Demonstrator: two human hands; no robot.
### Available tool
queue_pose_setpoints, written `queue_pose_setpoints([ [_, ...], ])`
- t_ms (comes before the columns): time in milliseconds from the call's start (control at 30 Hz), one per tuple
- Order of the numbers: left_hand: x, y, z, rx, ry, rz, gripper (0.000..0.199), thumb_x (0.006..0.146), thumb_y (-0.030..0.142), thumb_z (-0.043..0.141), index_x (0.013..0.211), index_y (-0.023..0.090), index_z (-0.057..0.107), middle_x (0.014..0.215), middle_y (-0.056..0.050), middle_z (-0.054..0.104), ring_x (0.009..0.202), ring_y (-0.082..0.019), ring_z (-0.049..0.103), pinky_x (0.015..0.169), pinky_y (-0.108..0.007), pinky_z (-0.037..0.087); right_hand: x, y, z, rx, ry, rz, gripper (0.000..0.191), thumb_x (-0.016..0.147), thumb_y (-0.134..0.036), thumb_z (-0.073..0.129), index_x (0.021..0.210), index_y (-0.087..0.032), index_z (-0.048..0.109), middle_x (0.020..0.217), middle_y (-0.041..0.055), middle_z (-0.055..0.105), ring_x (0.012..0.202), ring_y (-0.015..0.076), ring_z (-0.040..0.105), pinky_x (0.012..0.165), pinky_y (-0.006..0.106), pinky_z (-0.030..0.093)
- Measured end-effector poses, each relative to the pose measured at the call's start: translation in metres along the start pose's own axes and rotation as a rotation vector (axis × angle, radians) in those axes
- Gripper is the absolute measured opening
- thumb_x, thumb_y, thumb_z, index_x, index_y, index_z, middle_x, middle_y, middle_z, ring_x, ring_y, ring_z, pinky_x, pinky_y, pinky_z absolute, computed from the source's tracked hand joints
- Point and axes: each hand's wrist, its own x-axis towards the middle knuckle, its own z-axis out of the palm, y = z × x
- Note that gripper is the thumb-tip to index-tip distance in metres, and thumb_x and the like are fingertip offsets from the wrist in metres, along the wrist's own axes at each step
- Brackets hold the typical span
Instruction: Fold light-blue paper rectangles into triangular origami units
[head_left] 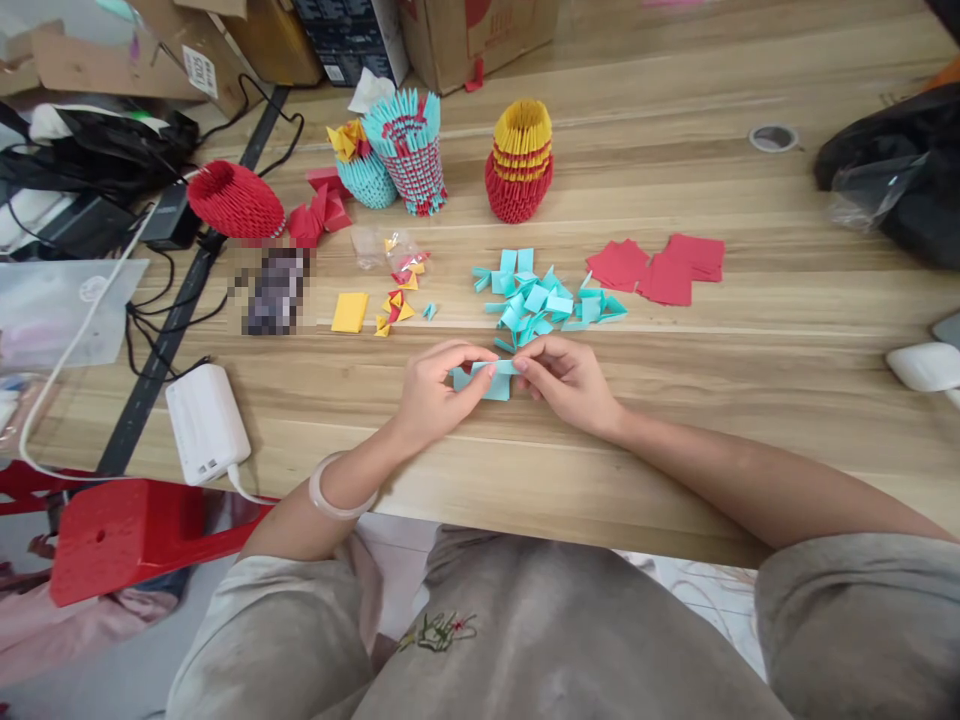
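Observation:
Between my two hands is a small light-blue paper strip (493, 368), folded lengthwise. My left hand (442, 385) pinches its left part between thumb and fingers. At its right end, my right hand (566, 385) pinches it with thumb and forefinger. Under the strip lie light-blue paper sheets (495, 390), flat on the table and partly covered by my left fingers. Just beyond my fingertips is a loose heap of folded light-blue paper pieces (536, 300).
Red paper sheets (667, 275) lie right of the heap, a yellow paper stack (349, 312) left. Farther back stand a red-and-yellow paper vase (520, 165), a blue-and-red one (411, 160) and a red one (236, 200). A white charger (208, 425) sits left near the front edge.

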Motion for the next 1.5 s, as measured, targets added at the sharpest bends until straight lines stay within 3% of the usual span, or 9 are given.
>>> queue_pose_setpoints([
  [267, 0.0015, 0.0009, 0.0003, 0.11, -0.012, 0.018, 0.007, 0.074, 0.015, 0.064, 0.068, 0.017, 0.065, 0.064, 0.0, 0.069, 0.057, -0.01, 0.059, 0.056, -0.02, 0.048, -0.0021, 0.0093, -0.0049, -0.137, 0.02, -0.153, 0.023, 0.08, -0.037, 0.067, 0.068, -0.018, 0.062, 0.066, 0.0023, 0.062, 0.063, 0.0128, 0.055, 0.06, 0.028, 0.045],
  [400, 0.0023, -0.0022, -0.0004, 0.102, 0.01, 0.011, 0.005, 0.076, 0.016, 0.063, 0.072, 0.016, 0.066, 0.068, -0.001, 0.07, 0.059, -0.009, 0.06, 0.058, -0.02, 0.049, -0.0003, 0.004, -0.0049, -0.12, -0.067, -0.216, 0.022, 0.082, -0.038, 0.065, 0.071, -0.02, 0.068, 0.078, 0.0063, 0.069, 0.078, 0.0169, 0.062, 0.074, 0.033, 0.051],
  [500, 0.0024, -0.0018, -0.0016, 0.101, 0.036, 0.066, 0.005, 0.079, 0.018, 0.064, 0.075, 0.016, 0.067, 0.071, -0.002, 0.07, 0.061, -0.01, 0.061, 0.06, -0.02, 0.05, 0.0, 0.0016, -0.0039, -0.047, -0.116, -0.181, 0.021, 0.082, -0.039, 0.065, 0.077, -0.021, 0.073, 0.089, 0.008, 0.07, 0.085, 0.0179, 0.064, 0.077, 0.034, 0.053],
  [633, 0.0021, -0.0003, -0.0013, 0.085, 0.047, 0.176, 0.004, 0.08, 0.017, 0.064, 0.077, 0.016, 0.067, 0.074, -0.003, 0.072, 0.068, -0.012, 0.066, 0.065, -0.021, 0.052, 0.0003, 0.0033, -0.0018, 0.164, -0.078, -0.053, 0.017, 0.072, -0.034, 0.076, 0.083, -0.021, 0.073, 0.086, 0.0049, 0.068, 0.075, 0.0142, 0.063, 0.067, 0.029, 0.055],
  [767, 0.0015, -0.0005, 0.0016, 0.061, 0.063, 0.253, 0.003, 0.077, 0.013, 0.067, 0.078, 0.015, 0.067, 0.075, -0.003, 0.072, 0.069, -0.011, 0.067, 0.065, -0.019, 0.052, 0.0003, 0.0044, -0.0002, 0.261, -0.082, -0.009, 0.017, 0.068, -0.025, 0.079, 0.084, -0.021, 0.075, 0.087, 0.0035, 0.07, 0.078, 0.0137, 0.066, 0.071, 0.028, 0.057],
  [1267, -0.0003, 0.002, 0.0019, 0.126, 0.112, 0.277, 0.006, 0.074, 0.012, 0.069, 0.071, 0.014, 0.064, 0.071, -0.003, 0.069, 0.063, -0.01, 0.065, 0.058, -0.018, 0.051, 0.0022, 0.0026, -0.0006, 0.385, -0.155, 0.073, 0.025, 0.061, -0.016, 0.081, 0.085, -0.024, 0.078, 0.082, 0.0004, 0.072, 0.074, 0.0114, 0.066, 0.07, 0.026, 0.056],
  [1500, -0.0001, 0.0006, 0.0003, 0.084, 0.113, 0.304, 0.006, 0.075, 0.012, 0.07, 0.074, 0.015, 0.065, 0.074, -0.003, 0.07, 0.067, -0.01, 0.066, 0.063, -0.019, 0.054, 0.0051, 0.0055, -0.0033, 0.387, -0.17, 0.097, 0.023, 0.063, -0.016, 0.08, 0.084, -0.026, 0.078, 0.085, -0.0006, 0.074, 0.077, 0.0114, 0.067, 0.071, 0.025, 0.056],
])
